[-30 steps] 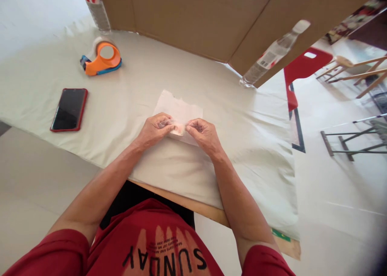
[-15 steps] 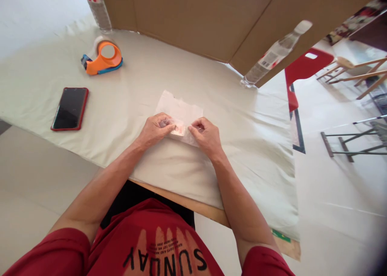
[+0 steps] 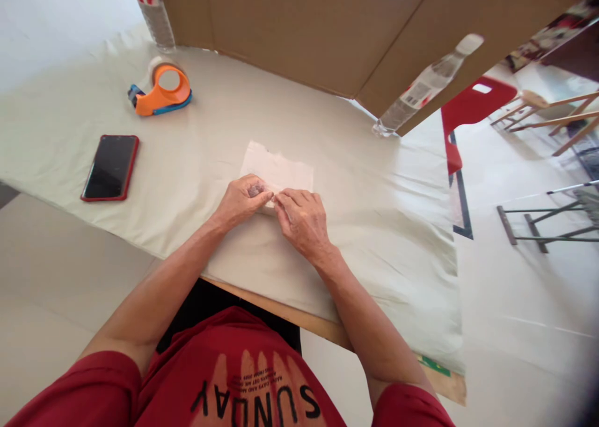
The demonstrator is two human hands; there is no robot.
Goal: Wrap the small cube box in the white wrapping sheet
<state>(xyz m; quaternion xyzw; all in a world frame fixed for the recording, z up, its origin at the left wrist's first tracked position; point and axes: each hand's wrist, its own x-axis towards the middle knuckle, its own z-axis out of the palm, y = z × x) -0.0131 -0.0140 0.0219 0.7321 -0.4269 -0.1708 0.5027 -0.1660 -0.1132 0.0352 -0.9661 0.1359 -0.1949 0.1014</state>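
A thin whitish sheet [image 3: 281,170] with a ragged far edge lies on the cloth in front of me, its far part flat. At its near edge sits a small pale block [image 3: 268,211], mostly hidden under my fingers. My left hand [image 3: 241,203] pinches the block's left side, and some crumpled clear film shows inside its curled fingers. My right hand [image 3: 303,221] is closed over the block's right end, fingertips close to the left thumb. The sheet's right flap is under that hand; its exact grip is hidden.
An orange and blue tape dispenser [image 3: 163,93] and a red-cased phone [image 3: 111,168] lie to the left. Behind stands a cardboard panel [image 3: 299,34], with a plastic bottle [image 3: 161,24] at its left and another bottle [image 3: 425,90] at its right. A red chair [image 3: 482,102] is beyond the table.
My right hand has moved left, bringing the sheet's right side over the block and covering its printed face. My left hand has stayed nearly in place.
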